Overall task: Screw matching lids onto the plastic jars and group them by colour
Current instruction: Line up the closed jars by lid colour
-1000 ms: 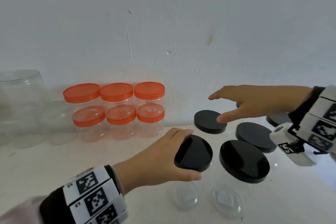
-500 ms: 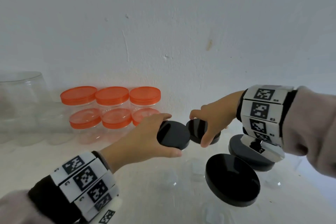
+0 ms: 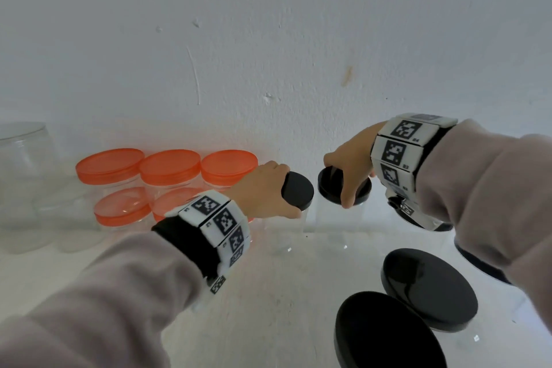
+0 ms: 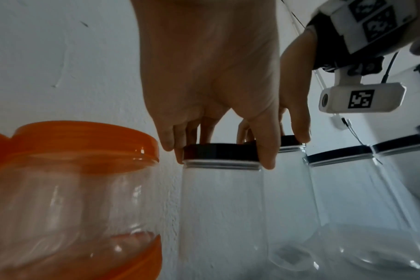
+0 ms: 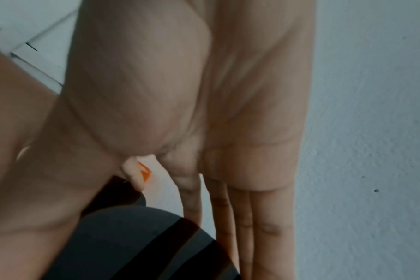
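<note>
Two tall clear jars with black lids stand side by side near the wall. My left hand [image 3: 268, 191] grips the black lid [image 3: 298, 191] of the left jar [image 4: 221, 208] from above, fingers and thumb round its rim [image 4: 218, 153]. My right hand [image 3: 349, 170] grips the black lid [image 3: 331, 188] of the right jar, thumb at the front and fingers over the far side; this lid [image 5: 137, 242] fills the bottom of the right wrist view. Several orange-lidded jars [image 3: 170, 167] are stacked in two layers against the wall, just left of my left hand.
Two more black-lidded jars [image 3: 427, 287] [image 3: 385, 334] stand close in front at lower right, and another is partly hidden under my right sleeve. Large clear lidless containers [image 3: 24, 182] stand at far left. The white wall is right behind the jars.
Both hands moved their black-lidded jars away from me towards the wall, beside the orange group. The right hand, open over the lids a second ago, now grips one.
</note>
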Tool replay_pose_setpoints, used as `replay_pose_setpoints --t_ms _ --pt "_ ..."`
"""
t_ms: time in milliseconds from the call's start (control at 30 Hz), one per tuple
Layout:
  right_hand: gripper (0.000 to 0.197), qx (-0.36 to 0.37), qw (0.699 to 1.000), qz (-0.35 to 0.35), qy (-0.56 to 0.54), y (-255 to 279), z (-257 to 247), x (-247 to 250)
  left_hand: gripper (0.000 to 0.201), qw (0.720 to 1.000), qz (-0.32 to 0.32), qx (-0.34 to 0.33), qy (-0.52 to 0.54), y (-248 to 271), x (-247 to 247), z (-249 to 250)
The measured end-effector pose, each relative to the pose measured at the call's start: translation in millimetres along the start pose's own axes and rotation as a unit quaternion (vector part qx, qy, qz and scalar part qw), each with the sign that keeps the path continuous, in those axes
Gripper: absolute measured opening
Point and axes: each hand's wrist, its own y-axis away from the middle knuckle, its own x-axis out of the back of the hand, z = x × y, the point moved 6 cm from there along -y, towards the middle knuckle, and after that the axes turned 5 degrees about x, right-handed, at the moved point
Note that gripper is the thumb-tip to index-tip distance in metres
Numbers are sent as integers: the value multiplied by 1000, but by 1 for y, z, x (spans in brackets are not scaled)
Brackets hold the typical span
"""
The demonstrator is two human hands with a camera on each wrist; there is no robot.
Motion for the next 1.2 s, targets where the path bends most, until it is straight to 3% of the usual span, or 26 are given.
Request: replay_pose_setpoints --t_ms 400,600,767,1000,1200 --pt "82 -42 998 54 -5 -42 6 3 67 991 -23 36 -125 -43 -2 3" --pt "79 -33 998 53 0 -53 7 -1 62 989 -39 47 -136 -49 -2 3" --pt "66 -12 999 42 6 -59 3 0 58 984 -47 45 -166 -48 -2 6" --pt "60 5 1000 27 12 -56 1 2 62 964 -50 28 -259 -47 -5 5" --pt "64 22 999 35 7 -25 11 18 67 967 -44 8 -250 -42 1 1"
